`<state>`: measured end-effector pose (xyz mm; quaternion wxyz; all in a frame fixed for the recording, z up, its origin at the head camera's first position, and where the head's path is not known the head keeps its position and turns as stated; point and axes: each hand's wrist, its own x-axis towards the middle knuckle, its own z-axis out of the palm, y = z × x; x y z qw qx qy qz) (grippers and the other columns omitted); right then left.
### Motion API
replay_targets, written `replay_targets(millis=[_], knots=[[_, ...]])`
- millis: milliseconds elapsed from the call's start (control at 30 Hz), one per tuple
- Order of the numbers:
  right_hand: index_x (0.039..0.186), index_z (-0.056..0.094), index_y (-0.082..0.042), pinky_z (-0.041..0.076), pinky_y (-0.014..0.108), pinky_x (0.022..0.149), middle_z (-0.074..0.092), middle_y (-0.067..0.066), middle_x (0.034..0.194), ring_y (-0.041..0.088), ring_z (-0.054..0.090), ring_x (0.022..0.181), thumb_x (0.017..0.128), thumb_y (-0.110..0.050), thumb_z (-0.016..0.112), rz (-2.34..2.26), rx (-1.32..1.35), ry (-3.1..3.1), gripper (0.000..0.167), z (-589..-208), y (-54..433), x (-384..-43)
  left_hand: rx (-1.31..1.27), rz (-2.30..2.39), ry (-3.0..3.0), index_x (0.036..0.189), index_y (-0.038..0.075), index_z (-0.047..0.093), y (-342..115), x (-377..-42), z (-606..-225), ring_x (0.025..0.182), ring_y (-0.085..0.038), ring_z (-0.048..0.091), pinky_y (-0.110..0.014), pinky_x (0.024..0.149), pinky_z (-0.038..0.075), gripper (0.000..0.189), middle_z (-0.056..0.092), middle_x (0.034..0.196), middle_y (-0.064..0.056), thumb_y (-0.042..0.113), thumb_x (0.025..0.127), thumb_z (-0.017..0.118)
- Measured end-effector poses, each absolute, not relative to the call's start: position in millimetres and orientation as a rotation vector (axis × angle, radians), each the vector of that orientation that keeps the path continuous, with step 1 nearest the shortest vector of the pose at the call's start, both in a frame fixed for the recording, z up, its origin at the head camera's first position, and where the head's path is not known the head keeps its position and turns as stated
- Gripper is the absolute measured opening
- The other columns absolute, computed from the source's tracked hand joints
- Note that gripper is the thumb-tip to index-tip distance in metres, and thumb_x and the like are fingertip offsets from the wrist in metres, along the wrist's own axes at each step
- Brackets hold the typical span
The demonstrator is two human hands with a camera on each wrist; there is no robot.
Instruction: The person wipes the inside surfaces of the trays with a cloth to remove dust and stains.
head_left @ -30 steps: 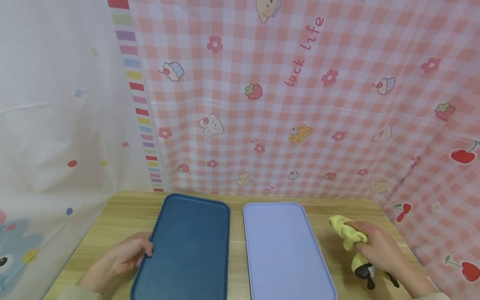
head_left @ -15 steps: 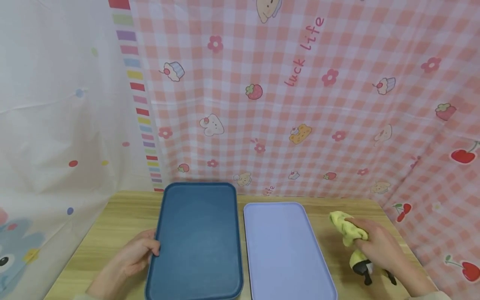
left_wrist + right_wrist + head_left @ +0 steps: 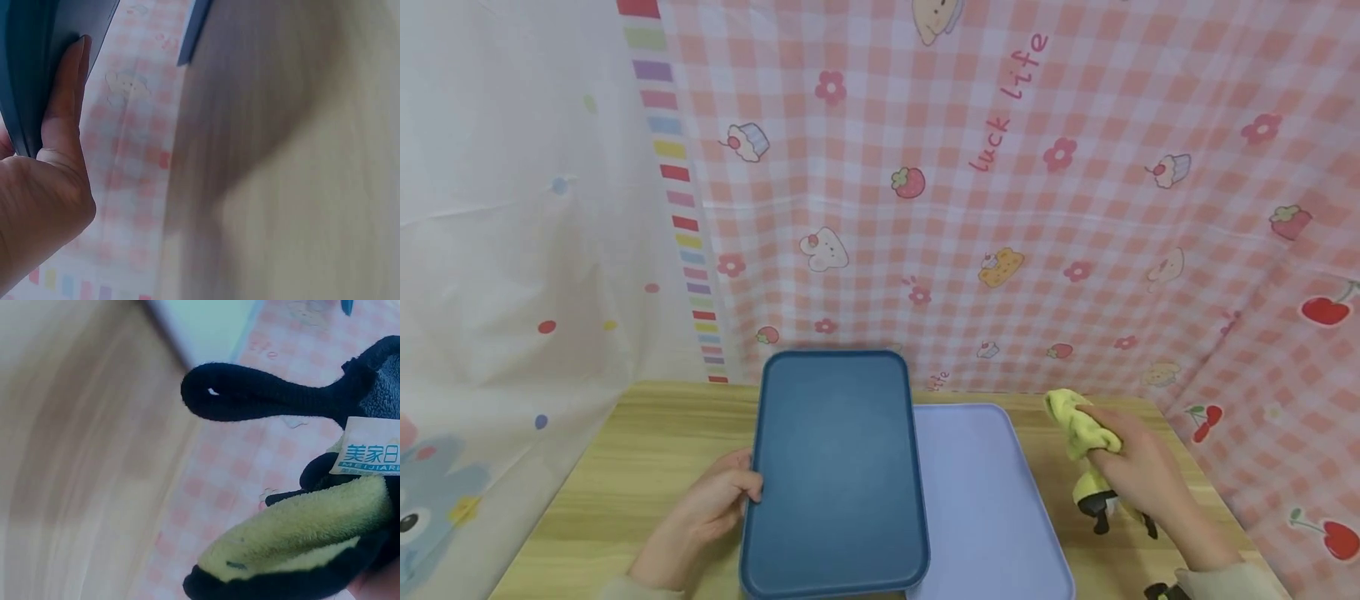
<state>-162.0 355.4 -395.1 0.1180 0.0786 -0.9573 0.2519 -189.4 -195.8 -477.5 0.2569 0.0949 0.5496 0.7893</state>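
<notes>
My left hand (image 3: 718, 496) grips the left edge of a dark blue rectangular tray (image 3: 835, 475), thumb on the upper side. The tray is raised and its far end overlaps the wall cloth. In the left wrist view the hand holds that tray (image 3: 28, 75) above the table. Partly behind it lies a lavender tray (image 3: 981, 500) on the table. To its right, my right hand (image 3: 1138, 467) grips a bunched yellow cleaning cloth (image 3: 1078, 429) with black edging. The right wrist view shows the cloth (image 3: 300, 525), its black hanging loop (image 3: 256, 394) and a white label (image 3: 369, 447).
The wooden table (image 3: 625, 467) ends against a pink checked wall cloth (image 3: 865, 208) behind and on the right. A white dotted cloth (image 3: 535, 250) hangs at the left. A small black item (image 3: 1161, 590) shows beside the right sleeve.
The left hand has lifted the blue tray and carried it rightward, over part of the lavender tray. The right hand has moved slightly up and left with the cloth.
</notes>
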Motion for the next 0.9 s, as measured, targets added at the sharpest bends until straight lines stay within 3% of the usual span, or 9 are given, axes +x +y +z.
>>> replay_targets(millis=[300,667,900], knots=[[0.145,0.061,-0.004,0.046,0.031,0.060,0.064,0.025,0.135,0.024,0.056,0.080,0.087,0.001,0.066,0.835,0.197,-2.688,0.058,-387.8,337.0,-171.0,0.277,2.161,1.508,0.135,-0.009,0.051,-168.0,-194.1,-470.6,0.098,-0.018,0.070,-0.033,0.078,0.059,0.069,0.073,0.114,-0.006,-0.014,0.067,0.047],[0.143,0.062,-0.001,0.045,0.031,0.061,0.064,0.026,0.130,0.027,0.054,0.081,0.085,0.004,0.064,0.862,0.137,-2.571,0.058,-387.9,315.8,-182.1,0.221,2.191,1.544,0.142,-0.014,0.044,-145.9,-195.7,-470.0,0.094,-0.017,0.068,-0.030,0.076,0.058,0.079,0.070,0.112,-0.006,-0.014,0.064,0.047],[0.141,0.064,-0.002,0.045,0.031,0.063,0.065,0.022,0.134,0.026,0.054,0.083,0.084,0.007,0.065,0.865,0.199,-2.513,0.058,-384.0,300.7,-190.9,0.213,2.208,1.513,0.139,-0.013,0.046,-132.5,-196.7,-471.5,0.090,-0.018,0.069,-0.030,0.073,0.059,0.076,0.071,0.107,-0.007,-0.014,0.063,0.047]])
